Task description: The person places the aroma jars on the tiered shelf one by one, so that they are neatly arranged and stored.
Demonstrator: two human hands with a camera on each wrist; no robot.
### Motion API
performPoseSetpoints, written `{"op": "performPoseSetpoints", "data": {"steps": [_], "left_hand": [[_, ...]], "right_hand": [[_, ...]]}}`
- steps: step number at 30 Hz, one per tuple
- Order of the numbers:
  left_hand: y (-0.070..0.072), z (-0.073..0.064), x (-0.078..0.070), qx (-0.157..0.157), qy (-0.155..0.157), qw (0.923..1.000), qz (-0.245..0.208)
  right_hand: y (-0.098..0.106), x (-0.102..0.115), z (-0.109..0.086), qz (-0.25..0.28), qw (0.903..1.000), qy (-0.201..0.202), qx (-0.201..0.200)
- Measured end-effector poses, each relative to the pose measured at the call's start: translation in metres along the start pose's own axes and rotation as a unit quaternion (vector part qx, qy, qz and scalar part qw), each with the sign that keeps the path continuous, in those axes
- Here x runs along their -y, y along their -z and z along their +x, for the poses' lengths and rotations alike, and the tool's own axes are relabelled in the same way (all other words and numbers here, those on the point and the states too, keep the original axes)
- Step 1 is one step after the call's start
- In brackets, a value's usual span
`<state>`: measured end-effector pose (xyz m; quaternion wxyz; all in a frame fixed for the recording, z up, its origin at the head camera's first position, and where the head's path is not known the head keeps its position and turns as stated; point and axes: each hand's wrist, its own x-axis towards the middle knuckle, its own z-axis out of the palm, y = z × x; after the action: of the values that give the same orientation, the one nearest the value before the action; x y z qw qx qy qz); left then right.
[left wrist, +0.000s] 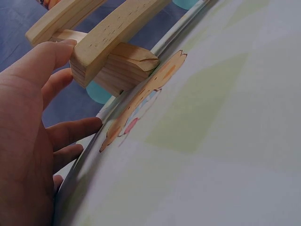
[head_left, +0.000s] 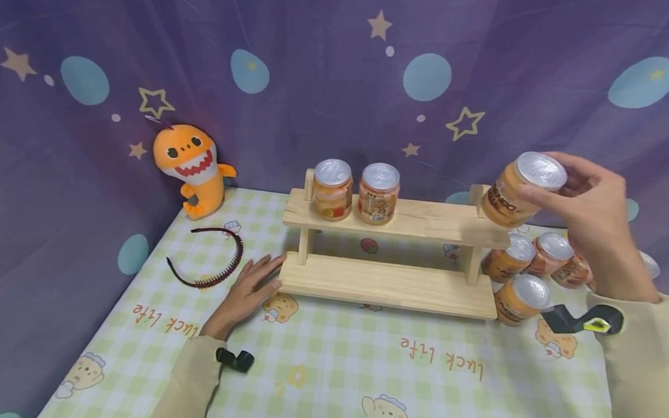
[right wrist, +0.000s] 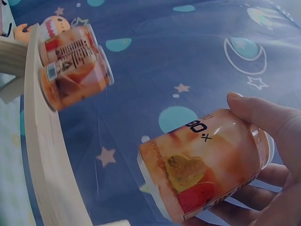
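My right hand [head_left: 596, 199] grips an orange-labelled jar [head_left: 522, 190] with a silver lid, tilted over the right end of the wooden two-tier shelf [head_left: 387, 282]. In the right wrist view, thumb and fingers wrap the held jar [right wrist: 207, 165] near its lid end. Two similar jars, one [head_left: 332, 190] beside another [head_left: 378, 194], stand upright on the upper tier toward its left. My left hand [head_left: 249, 290] is at the left end of the lower tier, fingers extended; in the left wrist view, its thumb and index finger touch the end of a board [left wrist: 87, 63].
Several more jars [head_left: 521, 299] stand on the checked tablecloth [head_left: 336, 375] by the shelf's right end. An orange shark plush [head_left: 193, 168] leans at the back left, with a dark toothed headband [head_left: 236, 260] lying before it. A purple curtain [head_left: 333, 36] hangs behind.
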<state>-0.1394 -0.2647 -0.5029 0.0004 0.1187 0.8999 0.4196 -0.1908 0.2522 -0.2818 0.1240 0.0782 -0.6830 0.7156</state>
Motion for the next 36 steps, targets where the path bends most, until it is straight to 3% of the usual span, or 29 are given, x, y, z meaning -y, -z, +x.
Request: {"op": "performPoseSetpoints", "data": {"steps": [20,36], "left_hand": [[0.001,0.001,0.000,-0.004,-0.010,0.9999,0.004],[0.000,0.000,0.000,-0.005,-0.012,0.9999,0.004]], "right_hand": [[-0.062,-0.024,0.015,-0.057,0.9976,-0.011,0.036],[-0.095,-0.047,0.019,-0.123,0.9901,-0.021,0.064]]}}
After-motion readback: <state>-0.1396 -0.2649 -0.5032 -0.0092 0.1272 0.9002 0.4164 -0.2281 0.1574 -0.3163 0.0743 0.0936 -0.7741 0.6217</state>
